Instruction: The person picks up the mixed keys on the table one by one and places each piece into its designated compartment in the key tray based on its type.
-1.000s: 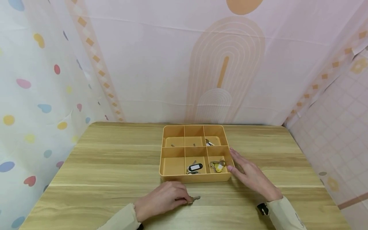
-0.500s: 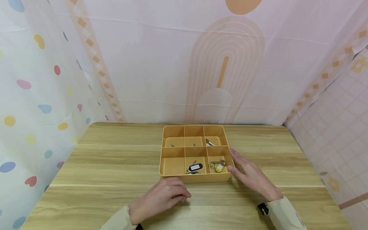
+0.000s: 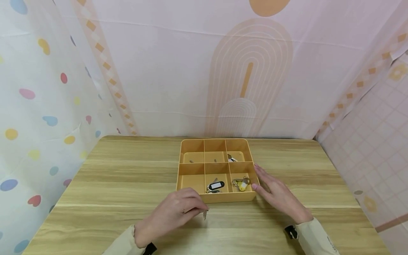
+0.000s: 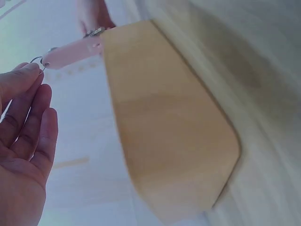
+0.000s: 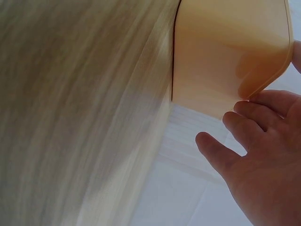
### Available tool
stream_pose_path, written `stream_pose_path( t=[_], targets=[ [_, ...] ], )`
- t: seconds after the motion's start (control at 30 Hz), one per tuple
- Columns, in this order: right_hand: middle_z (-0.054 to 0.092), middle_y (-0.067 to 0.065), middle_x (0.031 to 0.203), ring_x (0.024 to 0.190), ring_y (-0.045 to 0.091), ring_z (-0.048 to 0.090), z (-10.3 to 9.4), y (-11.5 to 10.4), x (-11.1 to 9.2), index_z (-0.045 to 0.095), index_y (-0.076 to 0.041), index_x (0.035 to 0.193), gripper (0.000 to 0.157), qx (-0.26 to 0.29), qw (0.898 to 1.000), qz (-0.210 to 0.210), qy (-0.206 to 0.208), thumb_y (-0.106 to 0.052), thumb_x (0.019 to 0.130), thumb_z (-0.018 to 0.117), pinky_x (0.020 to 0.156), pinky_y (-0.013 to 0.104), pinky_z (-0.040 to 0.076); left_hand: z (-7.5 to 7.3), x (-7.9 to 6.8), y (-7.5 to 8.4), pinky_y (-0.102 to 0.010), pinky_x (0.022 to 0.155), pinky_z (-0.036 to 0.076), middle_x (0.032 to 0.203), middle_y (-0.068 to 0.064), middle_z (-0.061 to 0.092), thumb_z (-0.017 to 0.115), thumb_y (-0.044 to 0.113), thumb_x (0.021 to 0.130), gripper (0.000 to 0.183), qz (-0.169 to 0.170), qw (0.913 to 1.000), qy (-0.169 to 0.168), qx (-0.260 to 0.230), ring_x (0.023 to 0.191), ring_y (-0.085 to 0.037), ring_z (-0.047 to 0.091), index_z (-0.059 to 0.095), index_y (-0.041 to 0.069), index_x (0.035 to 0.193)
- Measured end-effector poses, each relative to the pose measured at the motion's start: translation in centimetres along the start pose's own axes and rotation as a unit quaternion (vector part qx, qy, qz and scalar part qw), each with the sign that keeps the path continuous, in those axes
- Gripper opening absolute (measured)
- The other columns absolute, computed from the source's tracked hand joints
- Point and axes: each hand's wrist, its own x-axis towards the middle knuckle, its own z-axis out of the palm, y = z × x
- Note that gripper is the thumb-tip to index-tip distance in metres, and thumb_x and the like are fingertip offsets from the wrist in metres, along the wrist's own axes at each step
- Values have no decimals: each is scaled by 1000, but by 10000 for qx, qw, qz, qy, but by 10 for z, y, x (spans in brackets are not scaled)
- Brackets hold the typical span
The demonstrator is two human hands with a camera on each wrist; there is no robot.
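Observation:
In the head view my left hand [image 3: 172,214] is in front of the tan divided box [image 3: 227,198], above the table. Its thumb and fingertips pinch a metal key ring [image 4: 36,60], as the left wrist view shows. From that ring a pink key tag [image 4: 71,53] extends, with a grey metal key [image 4: 95,32] partly seen beyond it. In the head view a key [image 3: 205,214] hangs below the fingertips. My right hand [image 3: 283,196] touches the box's right side with extended fingers, the thumb at its rim.
Black-tagged keys [image 3: 216,185] lie in the front middle compartment, yellow-tagged keys [image 3: 243,186] in the front right one. More keys [image 3: 232,159] show at the back right. The other back compartments hold small, mostly hidden pieces. Patterned cloth [image 3: 159,78] stands behind the wooden table [image 3: 134,170].
My left hand has lifted the key off the table and moved up and slightly left, close to the box's front wall. My right hand and the box have stayed in place.

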Motion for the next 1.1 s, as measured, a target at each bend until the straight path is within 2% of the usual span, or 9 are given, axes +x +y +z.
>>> stream_pose_path(
  t=[0.17,0.37,0.53,0.83,1.1],
  targets=[
    [18,0,159,141,27,26,0,-1,0,24,-12,154,66,35,10000,38,-36,-42,101,48,111,51,26,-12,5,1,-11,76,49,91,5,69,80,-4,72,23,-12,9998,190,-17,84,-6,64,74,10,90],
    [18,0,158,141,27,27,1,0,0,24,-12,154,66,26,10000,33,-1,-43,101,47,111,51,26,-24,7,-1,-12,75,50,92,6,68,78,-2,77,17,-279,9992,216,-179,86,-5,63,74,10,90],
    [18,0,159,141,27,26,1,0,-1,25,-13,154,65,66,10000,40,-2,-42,101,48,111,52,26,-31,9,-7,-14,74,52,92,6,68,78,-11,71,27,-469,9977,443,-218,86,-6,64,74,9,89],
    [19,1,159,140,29,27,2,2,0,24,-11,154,65,56,10000,-3,45,-40,101,49,111,51,27,-29,10,-20,-15,75,51,93,6,70,78,-6,75,24,-821,9942,677,127,86,-7,64,75,11,92],
    [19,2,158,140,31,29,2,2,0,25,-11,154,64,56,9999,-82,54,-39,101,49,110,54,28,-24,10,-37,-17,72,53,89,3,70,78,-5,74,21,-852,9894,1153,240,81,-10,65,75,8,90]
  ],
)
